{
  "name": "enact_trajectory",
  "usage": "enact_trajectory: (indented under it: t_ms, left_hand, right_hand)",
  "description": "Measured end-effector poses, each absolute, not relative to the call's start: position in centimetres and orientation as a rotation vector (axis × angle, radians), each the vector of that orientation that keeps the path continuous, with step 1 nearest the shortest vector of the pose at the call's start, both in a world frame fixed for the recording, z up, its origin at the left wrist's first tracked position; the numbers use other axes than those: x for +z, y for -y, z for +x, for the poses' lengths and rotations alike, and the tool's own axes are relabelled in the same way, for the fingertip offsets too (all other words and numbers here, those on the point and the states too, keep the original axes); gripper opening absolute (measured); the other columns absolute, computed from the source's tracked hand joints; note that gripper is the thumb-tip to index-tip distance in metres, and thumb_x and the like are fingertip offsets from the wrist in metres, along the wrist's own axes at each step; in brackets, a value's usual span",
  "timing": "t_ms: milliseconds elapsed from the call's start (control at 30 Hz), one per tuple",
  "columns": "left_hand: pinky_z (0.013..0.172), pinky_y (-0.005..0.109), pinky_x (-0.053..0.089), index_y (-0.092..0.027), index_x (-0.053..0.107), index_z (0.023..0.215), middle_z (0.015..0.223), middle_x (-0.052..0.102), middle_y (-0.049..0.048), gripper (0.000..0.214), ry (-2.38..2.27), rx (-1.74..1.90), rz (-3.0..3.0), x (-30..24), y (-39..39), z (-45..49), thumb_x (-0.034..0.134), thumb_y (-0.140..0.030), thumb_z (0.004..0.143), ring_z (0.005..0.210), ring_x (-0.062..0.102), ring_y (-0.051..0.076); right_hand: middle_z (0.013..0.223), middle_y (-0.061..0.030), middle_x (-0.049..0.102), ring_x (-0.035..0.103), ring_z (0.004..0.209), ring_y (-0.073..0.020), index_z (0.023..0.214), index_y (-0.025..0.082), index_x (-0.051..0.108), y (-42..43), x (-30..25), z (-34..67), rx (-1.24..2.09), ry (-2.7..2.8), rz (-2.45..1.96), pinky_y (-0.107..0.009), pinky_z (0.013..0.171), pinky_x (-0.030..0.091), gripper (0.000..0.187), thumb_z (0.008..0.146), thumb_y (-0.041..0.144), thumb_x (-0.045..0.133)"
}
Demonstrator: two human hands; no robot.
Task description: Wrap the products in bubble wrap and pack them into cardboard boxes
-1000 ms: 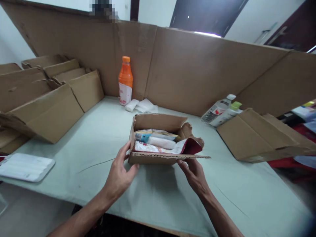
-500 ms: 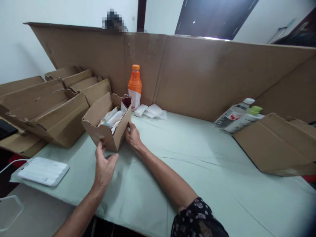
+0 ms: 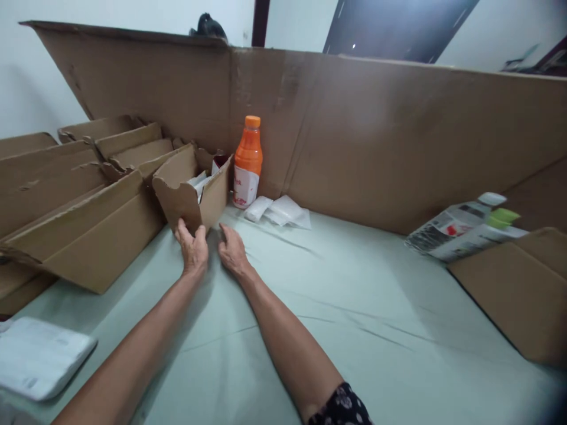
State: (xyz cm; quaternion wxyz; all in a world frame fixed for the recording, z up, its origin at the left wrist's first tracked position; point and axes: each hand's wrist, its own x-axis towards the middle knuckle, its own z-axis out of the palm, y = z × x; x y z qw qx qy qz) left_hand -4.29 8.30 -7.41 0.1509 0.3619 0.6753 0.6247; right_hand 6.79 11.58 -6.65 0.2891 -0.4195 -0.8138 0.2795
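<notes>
In the head view, we have the small open cardboard box (image 3: 177,203) near the tabletop's (image 3: 336,366) back left corner, between the larger cardboard boxes (image 3: 104,236) along the left edge and the orange bottle (image 3: 248,162). Pale packets show inside it. Our left hand (image 3: 192,248) is partly open, fingers against the box's near end, thumb raised, not wrapped round it. Our right hand (image 3: 233,251) is loosely curled just beside the box's lower right corner, with nothing visible in it; we cannot tell whether a fingertip touches. White packets (image 3: 283,211) lie by the back edge, right of the upright bottle. Towards the right edge, a clear bottle (image 3: 452,224) leans beside another cardboard box (image 3: 509,295).
</notes>
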Motion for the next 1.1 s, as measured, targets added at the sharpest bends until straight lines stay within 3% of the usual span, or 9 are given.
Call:
enact_trajectory:
  t_ms: [167,433,533,633,700,800,933,1000,1100]
  left_hand:
    - [0.126,0.046,0.028,-0.015,0.037,0.15,0.155,0.039,0.0213,0.061,-2.033,1.856,0.856,-8.0,-11.2,-3.8,0.051,-0.035,0.094,0.151,0.036,0.032]
    - [0.117,0.043,0.039,-0.003,0.037,0.143,0.147,0.046,0.0282,0.059,-2.16,1.754,0.89,-7.6,-10.5,-2.8,0.051,-0.021,0.089,0.138,0.051,0.031]
    - [0.119,0.048,0.035,0.002,0.036,0.143,0.148,0.046,0.03,0.065,-2.164,1.612,0.969,-5.7,-7.9,-1.7,0.056,-0.017,0.084,0.143,0.045,0.035]
    - [0.118,0.056,0.035,-0.001,0.035,0.145,0.149,0.048,0.0274,0.066,-2.127,1.444,1.074,-4.6,-4.6,-0.7,0.05,-0.015,0.083,0.142,0.046,0.039]
    - [0.117,0.064,0.032,-0.008,0.046,0.138,0.146,0.054,0.0229,0.059,-2.13,1.311,1.154,-5.2,-2.9,-0.7,0.049,-0.015,0.079,0.141,0.047,0.042]
    - [0.103,0.066,0.047,-0.021,0.05,0.133,0.134,0.065,0.0139,0.049,-2.262,0.871,1.652,-7.5,-1.0,-0.9,0.044,-0.03,0.085,0.131,0.056,0.043]
    - [0.101,0.065,0.047,-0.013,0.055,0.128,0.13,0.064,0.0258,0.054,-1.957,0.717,2.364,-9.9,2.8,0.9,0.031,-0.048,0.094,0.124,0.059,0.048]
    - [0.106,0.064,0.044,-0.012,0.059,0.126,0.135,0.062,0.0256,0.054,-1.882,0.668,2.564,-10.2,5.1,2.9,0.029,-0.047,0.097,0.131,0.055,0.047]
    - [0.112,0.061,0.037,-0.008,0.062,0.131,0.143,0.057,0.0276,0.055,-1.788,0.539,2.709,-10.0,8.9,6.6,0.034,-0.043,0.099,0.137,0.05,0.044]
  right_hand:
    - [0.153,-0.0151,0.055,0.05,0.142,-0.0236,0.147,0.007,0.051,-12.3,-7.5,7.0,0.722,2.163,-1.14,-0.038,0.125,0.031,0.06,0.087,0.003,0.047]
    - [0.135,-0.0131,0.069,0.058,0.132,-0.0254,0.13,0.012,0.065,-12.8,-7.6,6.2,0.64,2.243,-1.127,-0.042,0.118,0.041,0.049,0.088,-0.003,0.045]
    - [0.121,-0.0101,0.075,0.066,0.118,-0.024,0.114,0.014,0.071,-11.4,-6.5,6.1,0.567,2.346,-1.133,-0.037,0.107,0.05,0.029,0.094,0.005,0.053]
    - [0.112,0.0018,0.077,0.066,0.112,-0.0185,0.098,0.02,0.072,-9.3,-6.2,6.9,0.454,2.521,-1.056,-0.029,0.102,0.05,0.006,0.094,0.022,0.068]
    - [0.129,0.0057,0.072,0.061,0.122,-0.0173,0.11,0.025,0.07,-8.0,-6.7,8.2,0.35,2.603,-1.01,-0.028,0.104,0.048,0.015,0.095,0.03,0.067]
    - [0.146,0.0021,0.062,0.055,0.132,-0.0201,0.128,0.029,0.062,-5.0,-7.8,12.0,0.04,2.705,-1.008,-0.032,0.101,0.048,0.028,0.102,0.037,0.057]
    - [0.153,-0.0025,0.056,0.05,0.138,-0.0189,0.14,0.026,0.055,1.0,-8.1,20.3,-0.226,2.717,-0.975,-0.033,0.108,0.043,0.041,0.109,0.048,0.04]
    - [0.155,-0.0027,0.055,0.05,0.14,-0.0215,0.14,0.026,0.056,3.8,-7.8,25.4,-0.185,2.738,-0.938,-0.036,0.11,0.043,0.046,0.105,0.054,0.045]
    - [0.146,0.0023,0.063,0.058,0.133,-0.0195,0.129,0.032,0.066,6.3,-7.0,33.5,-0.042,2.629,-1.115,-0.031,0.109,0.046,0.036,0.096,0.047,0.063]
